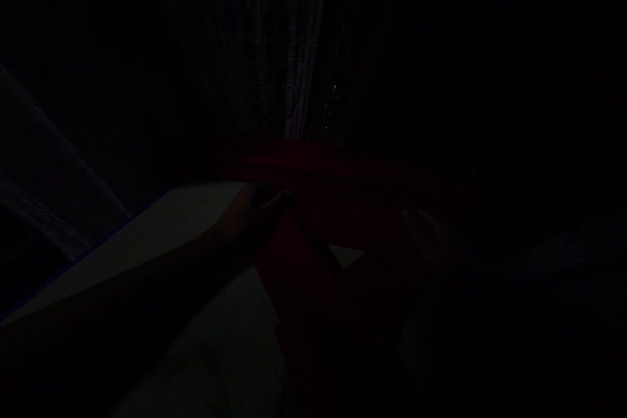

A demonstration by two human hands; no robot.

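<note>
The scene is very dark and most outlines are faint. A red cloth (304, 261) stretches across a pale surface (196, 209), with part of it folded towards me. My left hand (257, 209) reaches in from the lower left, its fingers closed on the cloth near the far edge of the surface. Further right, my right hand (431, 235) is at the cloth's right part, its fingertips only dimly lit. How its fingers meet the fabric is lost in shadow. Between the hands, a small triangle of the pale surface shows through a gap in the cloth.
A blue edge (98, 245) borders the pale surface on the left. Beyond the cloth hang long, shiny strips (296, 65), like a curtain. Whitish fabric or sheeting (53, 150) slants down at the far left. The right side is almost black.
</note>
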